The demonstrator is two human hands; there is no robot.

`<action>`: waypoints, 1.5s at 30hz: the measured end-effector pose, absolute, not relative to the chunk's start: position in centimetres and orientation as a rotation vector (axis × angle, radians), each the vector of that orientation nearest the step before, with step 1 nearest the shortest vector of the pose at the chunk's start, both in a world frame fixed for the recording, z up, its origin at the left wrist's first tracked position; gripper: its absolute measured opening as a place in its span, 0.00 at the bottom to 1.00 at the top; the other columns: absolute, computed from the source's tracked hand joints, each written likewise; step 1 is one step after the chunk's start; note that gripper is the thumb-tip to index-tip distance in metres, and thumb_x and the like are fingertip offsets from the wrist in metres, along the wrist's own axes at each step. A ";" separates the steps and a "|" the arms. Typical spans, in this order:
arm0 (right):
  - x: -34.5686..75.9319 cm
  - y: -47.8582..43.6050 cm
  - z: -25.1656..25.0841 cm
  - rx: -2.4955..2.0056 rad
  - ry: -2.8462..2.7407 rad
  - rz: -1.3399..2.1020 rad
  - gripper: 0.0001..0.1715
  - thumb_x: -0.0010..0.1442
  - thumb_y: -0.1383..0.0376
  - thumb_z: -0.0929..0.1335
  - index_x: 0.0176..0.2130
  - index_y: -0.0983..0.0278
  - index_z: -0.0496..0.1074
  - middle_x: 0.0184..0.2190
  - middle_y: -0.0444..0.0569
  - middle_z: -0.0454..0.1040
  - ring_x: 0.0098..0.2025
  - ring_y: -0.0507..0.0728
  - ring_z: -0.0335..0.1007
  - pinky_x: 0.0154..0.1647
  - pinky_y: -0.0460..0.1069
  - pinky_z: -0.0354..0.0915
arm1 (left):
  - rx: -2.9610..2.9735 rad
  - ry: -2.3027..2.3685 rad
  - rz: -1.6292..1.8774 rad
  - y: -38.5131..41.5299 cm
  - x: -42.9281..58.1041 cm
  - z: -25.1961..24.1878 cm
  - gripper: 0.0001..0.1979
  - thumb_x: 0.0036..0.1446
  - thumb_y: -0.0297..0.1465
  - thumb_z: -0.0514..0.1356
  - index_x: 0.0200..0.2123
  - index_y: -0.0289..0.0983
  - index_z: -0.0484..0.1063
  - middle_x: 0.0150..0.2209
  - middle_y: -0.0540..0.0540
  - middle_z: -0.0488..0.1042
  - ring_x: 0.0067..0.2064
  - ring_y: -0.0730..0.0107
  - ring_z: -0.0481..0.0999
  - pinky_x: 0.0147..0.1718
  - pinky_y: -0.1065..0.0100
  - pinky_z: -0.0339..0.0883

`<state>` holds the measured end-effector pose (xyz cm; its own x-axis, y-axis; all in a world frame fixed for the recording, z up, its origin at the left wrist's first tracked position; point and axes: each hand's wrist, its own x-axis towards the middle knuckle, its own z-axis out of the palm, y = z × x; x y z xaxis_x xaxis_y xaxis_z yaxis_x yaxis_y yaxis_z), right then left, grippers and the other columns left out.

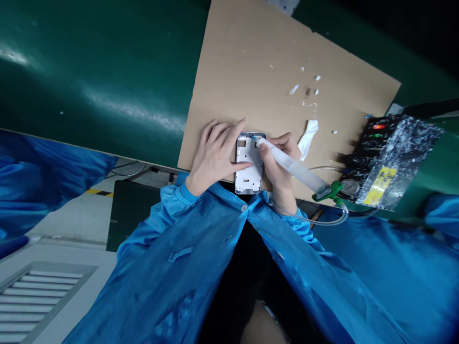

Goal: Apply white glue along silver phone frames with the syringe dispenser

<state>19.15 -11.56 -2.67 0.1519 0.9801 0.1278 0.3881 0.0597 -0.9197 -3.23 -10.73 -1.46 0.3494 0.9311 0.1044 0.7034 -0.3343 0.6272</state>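
Observation:
A white phone mid-frame with cut-outs lies near the cardboard's front edge. My left hand steadies it from the left, thumb reaching over its face and index finger at its upper left corner. In my right hand is a translucent glue dispensing syringe, tilted, with fingers closed around its lower barrel. Its blue needle tip is at the frame's top end; whether it touches cannot be made out. A green cap and a clear air hose are on the syringe's back end.
A black dispenser box with a gauge, knobs and a lit red display stands at the right. A crumpled white wipe and several white scraps lie on the cardboard sheet. Blue-clad people are at both sides of the green table.

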 end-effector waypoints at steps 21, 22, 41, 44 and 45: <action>19.2 -11.5 -3.2 -1.460 -1.367 0.825 0.26 0.73 0.41 0.78 0.42 0.56 0.73 0.35 0.42 0.80 0.33 0.54 0.77 0.31 0.51 0.75 | 2.121 1.425 0.582 -10.6 -3.2 -1.1 0.57 0.63 0.50 0.80 0.86 0.42 0.58 0.73 0.37 0.79 0.77 0.38 0.72 0.86 0.37 0.54; 19.2 -11.5 -3.1 -1.465 -1.361 0.826 0.26 0.73 0.40 0.78 0.42 0.56 0.73 0.35 0.43 0.79 0.33 0.54 0.77 0.30 0.51 0.75 | 2.123 1.425 0.591 -10.6 -3.2 -1.1 0.57 0.63 0.50 0.80 0.86 0.42 0.58 0.72 0.37 0.79 0.77 0.38 0.72 0.86 0.37 0.54; 19.1 -11.4 -2.8 -1.503 -1.357 0.778 0.29 0.71 0.37 0.77 0.40 0.56 0.72 0.34 0.44 0.77 0.33 0.55 0.73 0.29 0.53 0.73 | 2.103 1.428 0.562 -10.7 -3.3 -0.9 0.58 0.64 0.50 0.79 0.87 0.45 0.56 0.73 0.38 0.78 0.78 0.38 0.71 0.86 0.36 0.53; 19.2 -11.4 -2.9 -1.508 -1.364 0.782 0.29 0.71 0.37 0.78 0.40 0.56 0.72 0.33 0.43 0.76 0.31 0.54 0.71 0.28 0.52 0.71 | 2.101 1.431 0.551 -10.7 -3.3 -0.8 0.58 0.63 0.49 0.79 0.87 0.45 0.56 0.74 0.38 0.78 0.79 0.38 0.71 0.87 0.37 0.53; 19.3 -11.4 -2.9 -1.511 -1.359 0.790 0.29 0.71 0.37 0.78 0.40 0.56 0.72 0.33 0.43 0.76 0.31 0.54 0.70 0.28 0.51 0.71 | 2.102 1.432 0.548 -10.6 -3.3 -0.8 0.58 0.63 0.49 0.79 0.87 0.45 0.57 0.74 0.38 0.78 0.79 0.38 0.70 0.87 0.37 0.53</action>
<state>19.26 -11.38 -2.94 0.1822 0.9764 0.1161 0.3821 0.0385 -0.9233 -3.26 -10.65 -0.76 0.3549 0.9343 0.0330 0.7176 -0.2949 0.6309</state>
